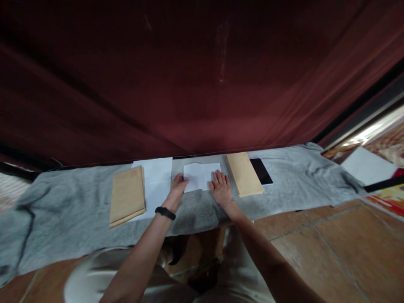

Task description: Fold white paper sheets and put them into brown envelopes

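Note:
A creased sheet of white paper [195, 174] lies on the grey cloth in front of me, with fold lines across it. At its left edge, my left hand [178, 186] is closed, the thumb over the paper and the fingers curled. My right hand [221, 189] rests flat on the paper's right end, fingers stretched out. Just right of that hand sits a stack of long brown envelopes [245, 174]. Larger brown envelopes [127, 195] lie to the left, partly covering flat white sheets [159, 181].
The grey cloth [78, 210] covers a long, narrow surface against a dark red hanging [195, 97]. A dark tablet or phone [261, 171] lies partly under the right envelope stack. Tiled floor [315, 248] shows along the near edge, and a white sheet [368, 165] is at the far right.

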Available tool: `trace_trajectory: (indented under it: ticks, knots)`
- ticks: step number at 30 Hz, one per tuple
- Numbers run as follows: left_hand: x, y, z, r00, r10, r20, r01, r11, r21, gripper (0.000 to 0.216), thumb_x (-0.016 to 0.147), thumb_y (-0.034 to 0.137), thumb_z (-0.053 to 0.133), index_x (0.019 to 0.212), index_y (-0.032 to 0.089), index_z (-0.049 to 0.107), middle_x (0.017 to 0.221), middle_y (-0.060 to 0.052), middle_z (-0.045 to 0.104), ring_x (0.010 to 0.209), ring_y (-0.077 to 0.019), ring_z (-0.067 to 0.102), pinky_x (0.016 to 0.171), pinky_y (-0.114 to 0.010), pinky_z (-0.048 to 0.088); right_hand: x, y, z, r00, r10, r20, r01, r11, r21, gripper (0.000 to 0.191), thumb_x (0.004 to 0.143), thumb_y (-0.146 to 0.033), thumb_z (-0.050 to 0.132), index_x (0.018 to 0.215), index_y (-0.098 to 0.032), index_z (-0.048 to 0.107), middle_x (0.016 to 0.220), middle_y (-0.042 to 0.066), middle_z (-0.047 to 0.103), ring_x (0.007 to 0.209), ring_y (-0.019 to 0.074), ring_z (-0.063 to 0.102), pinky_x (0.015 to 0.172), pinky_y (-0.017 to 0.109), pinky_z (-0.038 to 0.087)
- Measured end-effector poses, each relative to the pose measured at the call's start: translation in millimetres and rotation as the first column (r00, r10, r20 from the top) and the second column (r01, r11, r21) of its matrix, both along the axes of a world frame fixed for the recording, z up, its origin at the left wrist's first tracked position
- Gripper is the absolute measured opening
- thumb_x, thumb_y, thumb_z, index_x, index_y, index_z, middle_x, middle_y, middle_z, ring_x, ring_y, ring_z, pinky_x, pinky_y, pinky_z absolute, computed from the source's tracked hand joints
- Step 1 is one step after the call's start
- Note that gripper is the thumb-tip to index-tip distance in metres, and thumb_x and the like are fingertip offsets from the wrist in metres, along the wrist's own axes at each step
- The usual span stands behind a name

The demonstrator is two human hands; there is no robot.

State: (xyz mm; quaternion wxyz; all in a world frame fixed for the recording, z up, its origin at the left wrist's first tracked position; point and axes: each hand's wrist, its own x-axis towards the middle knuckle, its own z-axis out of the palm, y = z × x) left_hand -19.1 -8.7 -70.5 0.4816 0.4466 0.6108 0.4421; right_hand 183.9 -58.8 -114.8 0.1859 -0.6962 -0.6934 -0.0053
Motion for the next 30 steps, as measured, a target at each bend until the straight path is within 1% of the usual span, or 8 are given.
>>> trace_trajectory:
  ticks: [6, 11, 13, 15, 18, 22, 24, 30]
  knots:
    - [3, -7, 23.1, 0.981, 0.060, 0.183, -0.043, 0.995, -0.094, 0.035, 0.056, 0.023, 0.075, 0.088, 0.015, 0.064, 0.067, 0.000, 0.067, 0.057, -0.0144, 0.060, 0.055, -0.025, 0.045, 4, -10, 15.5, 0.996, 0.049, -0.076, -0.048, 0.999, 0.010, 0.051, 0.106, -0.035, 0.038, 0.151, -0.013, 0.047, 0.156, 0.017, 0.046, 0.148, 0.0287, 0.039, 0.123, 0.053, 0.026]
    - [13, -23, 40.9, 0.954, 0.052, 0.294, -0.013, 0.991, -0.133, 0.031, 0.051, 0.023, 0.079, 0.075, 0.017, 0.062, 0.064, 0.001, 0.066, 0.057, -0.0142, 0.061, 0.055, -0.026, 0.047, -5, -39, 30.7, 0.934, 0.298, -0.197, -0.293, 0.954, 0.054, 0.065, 0.100, -0.045, 0.048, 0.159, -0.022, 0.034, 0.161, 0.009, 0.041, 0.151, 0.0246, 0.034, 0.126, 0.050, 0.025]
    - [18, -34, 48.7, 0.937, 0.009, 0.348, 0.036, 0.992, -0.122, 0.033, 0.051, 0.026, 0.081, 0.077, 0.017, 0.063, 0.070, -0.001, 0.070, 0.062, -0.0154, 0.064, 0.058, -0.026, 0.050, -15, -47, 36.6, 0.876, 0.339, -0.343, -0.329, 0.940, 0.087, 0.060, 0.100, -0.042, 0.047, 0.156, -0.023, 0.040, 0.158, 0.007, 0.046, 0.148, 0.0238, 0.040, 0.127, 0.049, 0.024]
    - [21, -45, 55.4, 0.906, -0.068, 0.418, 0.114, 0.990, -0.086, 0.035, 0.057, 0.032, 0.082, 0.083, 0.017, 0.065, 0.080, -0.004, 0.073, 0.070, -0.0178, 0.068, 0.063, -0.028, 0.053, -23, -48, 43.5, 0.754, 0.281, -0.593, -0.267, 0.957, 0.115, 0.050, 0.101, -0.039, 0.042, 0.146, -0.023, 0.053, 0.148, 0.007, 0.058, 0.139, 0.0235, 0.052, 0.123, 0.046, 0.031]
    - [18, -55, 60.3, 0.913, -0.089, 0.398, 0.103, 0.995, -0.014, 0.038, 0.074, 0.046, 0.074, 0.097, 0.017, 0.067, 0.100, -0.010, 0.074, 0.090, -0.0221, 0.072, 0.074, -0.031, 0.056, -27, -42, 57.7, 0.441, 0.124, -0.889, -0.114, 0.990, 0.082, 0.044, 0.100, -0.045, 0.041, 0.127, -0.022, 0.067, 0.124, 0.007, 0.073, 0.117, 0.0247, 0.067, 0.106, 0.042, 0.051]
    - [2, -58, 58.2, 0.966, 0.068, 0.249, -0.079, 0.996, 0.034, 0.039, 0.083, 0.042, 0.069, 0.116, 0.021, 0.064, 0.133, -0.011, 0.065, 0.123, -0.0237, 0.062, 0.091, -0.031, 0.053, -15, -37, 79.6, 0.102, 0.072, -0.992, -0.068, 0.996, 0.066, 0.043, 0.097, -0.052, 0.046, 0.116, -0.019, 0.066, 0.108, 0.009, 0.078, 0.098, 0.0262, 0.074, 0.085, 0.040, 0.060]
    - [-4, -60, 56.8, 0.963, 0.060, 0.264, -0.078, 0.995, 0.061, 0.045, 0.082, 0.043, 0.071, 0.122, 0.022, 0.063, 0.138, -0.010, 0.063, 0.126, -0.0237, 0.060, 0.096, -0.032, 0.051, -9, -38, 87.1, -0.047, 0.067, -0.997, -0.081, 0.994, 0.070, 0.040, 0.094, -0.051, 0.054, 0.115, -0.019, 0.065, 0.106, 0.010, 0.078, 0.098, 0.0269, 0.074, 0.083, 0.040, 0.061]
    - [-7, -62, 51.5, 0.930, -0.225, 0.291, 0.216, 0.974, 0.065, 0.052, 0.066, 0.044, 0.085, 0.107, 0.014, 0.072, 0.094, -0.007, 0.077, 0.081, -0.0218, 0.071, 0.077, -0.032, 0.055, 0, -42, 97.3, -0.165, 0.056, -0.985, -0.096, 0.993, 0.073, 0.035, 0.086, -0.044, 0.067, 0.109, -0.018, 0.069, 0.104, 0.010, 0.079, 0.097, 0.0273, 0.074, 0.086, 0.042, 0.060]
